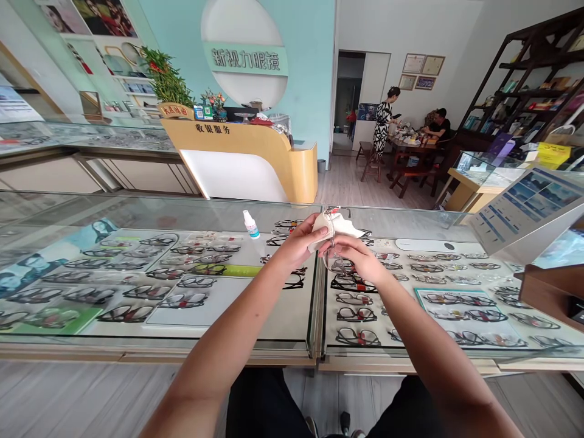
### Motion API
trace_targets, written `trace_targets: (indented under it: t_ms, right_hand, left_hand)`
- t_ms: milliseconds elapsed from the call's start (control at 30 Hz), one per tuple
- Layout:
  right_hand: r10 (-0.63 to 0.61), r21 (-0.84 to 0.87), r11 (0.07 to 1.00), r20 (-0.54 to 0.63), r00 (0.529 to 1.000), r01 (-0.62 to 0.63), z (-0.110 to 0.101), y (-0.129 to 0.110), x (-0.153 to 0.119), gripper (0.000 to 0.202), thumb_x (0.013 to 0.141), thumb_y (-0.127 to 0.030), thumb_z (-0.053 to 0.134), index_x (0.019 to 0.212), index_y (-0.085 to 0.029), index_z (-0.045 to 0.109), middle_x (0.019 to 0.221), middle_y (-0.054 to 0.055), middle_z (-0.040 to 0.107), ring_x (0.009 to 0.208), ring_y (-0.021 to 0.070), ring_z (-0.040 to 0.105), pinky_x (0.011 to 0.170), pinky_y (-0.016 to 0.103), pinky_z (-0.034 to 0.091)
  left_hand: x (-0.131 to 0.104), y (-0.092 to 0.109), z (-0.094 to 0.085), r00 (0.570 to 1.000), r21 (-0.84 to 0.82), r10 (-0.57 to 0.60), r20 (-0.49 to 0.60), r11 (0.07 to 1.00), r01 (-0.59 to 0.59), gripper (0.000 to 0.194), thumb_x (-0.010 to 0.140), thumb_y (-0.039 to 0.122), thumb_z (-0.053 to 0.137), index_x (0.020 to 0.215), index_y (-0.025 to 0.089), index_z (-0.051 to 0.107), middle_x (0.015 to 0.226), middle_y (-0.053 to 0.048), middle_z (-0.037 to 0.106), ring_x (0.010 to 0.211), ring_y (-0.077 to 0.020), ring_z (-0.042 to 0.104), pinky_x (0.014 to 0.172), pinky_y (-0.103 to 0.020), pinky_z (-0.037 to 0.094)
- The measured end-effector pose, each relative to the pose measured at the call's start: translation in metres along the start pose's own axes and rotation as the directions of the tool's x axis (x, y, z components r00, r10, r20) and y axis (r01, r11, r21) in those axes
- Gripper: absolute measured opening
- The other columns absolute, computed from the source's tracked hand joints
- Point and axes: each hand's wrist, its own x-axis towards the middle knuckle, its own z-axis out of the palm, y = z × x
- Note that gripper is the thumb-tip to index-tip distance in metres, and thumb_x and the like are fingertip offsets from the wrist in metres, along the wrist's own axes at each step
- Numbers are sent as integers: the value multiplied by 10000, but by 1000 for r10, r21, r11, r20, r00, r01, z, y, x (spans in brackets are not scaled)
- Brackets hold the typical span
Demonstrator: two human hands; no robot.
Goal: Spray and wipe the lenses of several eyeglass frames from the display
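Above the joint between two glass counters, my left hand [305, 237] is closed on a cream cloth [344, 226], its thumb pressed on top. The cloth is folded over part of a pair of eyeglasses [326, 260], which has a reddish part showing at the upper end. My right hand [353, 252] pinches the eyeglasses from below, with the fingertips close to the cloth. Part of the frame is hidden by the cloth and fingers. A small white spray bottle [250, 225] with a blue label stands upright on the glass, left of my hands.
Rows of eyeglasses [358, 314] lie inside the glass display counter [274, 348]. At right are a tilted printed board [524, 210] and a brown box [550, 295]. A wooden reception desk [246, 143] stands ahead. Two people are at a table [410, 143] farther back.
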Motion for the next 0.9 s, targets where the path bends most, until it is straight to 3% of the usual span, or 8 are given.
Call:
trace_targets:
  t_ms: [200, 400, 600, 767, 900]
  right_hand:
    - [26, -24, 999, 9, 1000, -26, 0, -5, 1, 253, 1068, -377, 630, 1027, -228, 831, 1039, 56, 822, 998, 239, 702, 1032, 402, 571]
    - [65, -35, 997, -12, 998, -65, 1, -6, -2, 301, 1073, -443, 629, 1038, -225, 835, 1063, 60, 813, 1010, 247, 679, 1036, 403, 539]
    - [65, -19, 998, -22, 998, -65, 2, -6, -2, 288, 1063, -410, 632, 1034, -225, 851, 1069, 50, 814, 1012, 247, 661, 1031, 384, 503]
    - [75, 15, 997, -18, 997, -75, 3, -6, -1, 287, 1047, -396, 635, 1051, -219, 861, 1048, 53, 828, 1014, 254, 688, 1027, 385, 514]
    - [97, 17, 995, -11, 995, -96, 4, -7, -1, 315, 1055, -400, 606, 1059, -222, 866, 1055, 60, 838, 945, 241, 689, 975, 384, 533]
  left_hand:
    - [-1, 3, 1, 998, -23, -44, 33, 999, 45, 645, 873, 495, 959, 1390, 186, 727, 693, 39, 639, 518, -125, 541, 562, -300, 444]
    - [-2, 6, 2, 997, -16, -47, 67, 999, 48, 554, 881, 535, 949, 1261, 166, 785, 608, 36, 621, 503, -126, 532, 578, -292, 451]
    - [-2, 5, -1, 998, 14, 2, -57, 1000, -1, 564, 815, 524, 1007, 1208, 179, 797, 779, 9, 742, 560, -127, 624, 618, -301, 522]
    - [-3, 7, -1, 996, 19, -3, -93, 1000, 5, 648, 799, 500, 1024, 1320, 189, 798, 912, -20, 795, 651, -132, 666, 670, -299, 551]
    - [-6, 9, 0, 993, 44, 4, -122, 999, 2, 592, 749, 497, 1055, 1203, 192, 828, 926, -28, 800, 766, -165, 724, 711, -289, 577]
